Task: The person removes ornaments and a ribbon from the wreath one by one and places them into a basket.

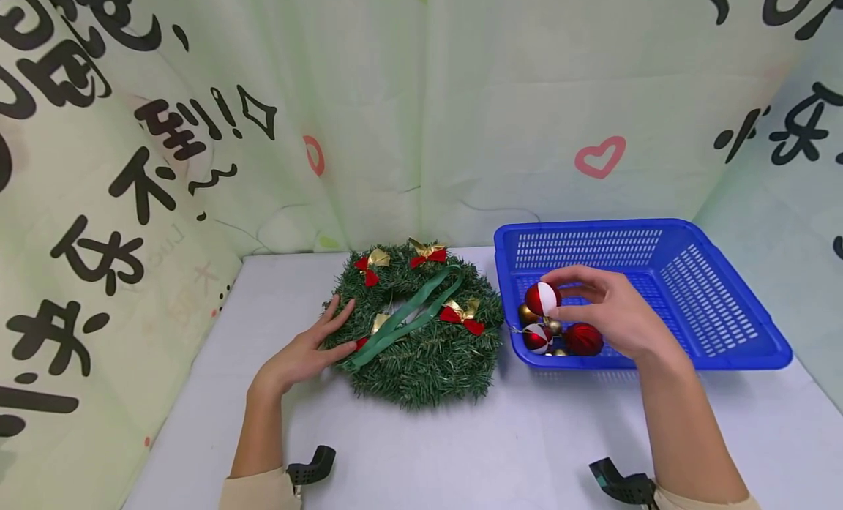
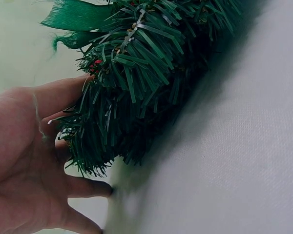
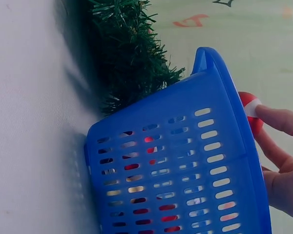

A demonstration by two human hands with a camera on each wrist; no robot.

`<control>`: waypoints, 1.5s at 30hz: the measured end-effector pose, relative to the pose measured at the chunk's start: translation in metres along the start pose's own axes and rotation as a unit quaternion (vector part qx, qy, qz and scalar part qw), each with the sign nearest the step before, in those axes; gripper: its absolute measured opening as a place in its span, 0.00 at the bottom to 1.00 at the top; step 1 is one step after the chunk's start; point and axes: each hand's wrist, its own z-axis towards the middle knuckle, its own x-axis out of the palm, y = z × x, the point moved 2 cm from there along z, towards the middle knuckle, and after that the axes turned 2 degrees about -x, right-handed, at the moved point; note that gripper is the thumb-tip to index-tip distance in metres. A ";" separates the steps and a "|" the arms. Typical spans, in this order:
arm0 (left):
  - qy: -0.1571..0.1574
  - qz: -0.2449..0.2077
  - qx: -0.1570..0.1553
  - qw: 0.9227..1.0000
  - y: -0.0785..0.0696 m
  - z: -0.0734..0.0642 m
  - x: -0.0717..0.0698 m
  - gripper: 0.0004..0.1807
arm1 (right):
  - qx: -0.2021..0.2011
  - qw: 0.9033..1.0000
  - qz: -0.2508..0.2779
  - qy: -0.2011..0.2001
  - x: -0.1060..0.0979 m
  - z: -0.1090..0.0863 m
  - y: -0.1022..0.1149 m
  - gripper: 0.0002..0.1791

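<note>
A green wreath [image 1: 421,364] with red and gold bows and a loop of green ribbon [image 1: 402,323] lies on the table. My left hand [image 1: 309,353] rests on the wreath's left side, fingers spread; the left wrist view shows the thumb and fingers about the green bristles [image 2: 132,97]. Over the left part of a blue basket [image 1: 737,353], my right hand [image 1: 609,309] pinches a red and white ball ornament [image 1: 543,298] between thumb and fingers. Beneath it in the basket lie a dark red ball [image 1: 583,339], another red and white ball [image 1: 537,338] and small gold balls.
The basket's slotted side [image 3: 185,161] stands close beside the wreath's right edge. A white cloth covers the table [image 1: 448,459]. Printed curtains [image 1: 461,129] enclose the back and sides.
</note>
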 end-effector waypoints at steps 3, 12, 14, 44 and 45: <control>0.001 -0.002 0.001 1.000 0.000 0.000 0.000 0.44 | 0.010 1.000 -0.006 -0.005 -0.002 -0.001 -0.004 0.27; 0.002 0.000 0.003 1.000 -0.001 0.002 0.002 0.43 | 0.025 1.000 0.001 -0.005 -0.011 -0.004 -0.012 0.30; 0.002 -0.002 0.002 1.000 -0.001 0.002 0.002 0.43 | 0.024 1.000 -0.004 -0.008 -0.013 -0.005 -0.013 0.30; 0.003 0.001 0.003 1.000 -0.003 -0.002 -0.001 0.44 | 0.045 0.994 -0.093 0.027 -0.006 0.002 -0.028 0.28; 0.003 0.001 0.003 1.000 -0.003 -0.002 0.000 0.44 | 0.047 0.994 -0.095 0.027 -0.005 0.002 -0.028 0.28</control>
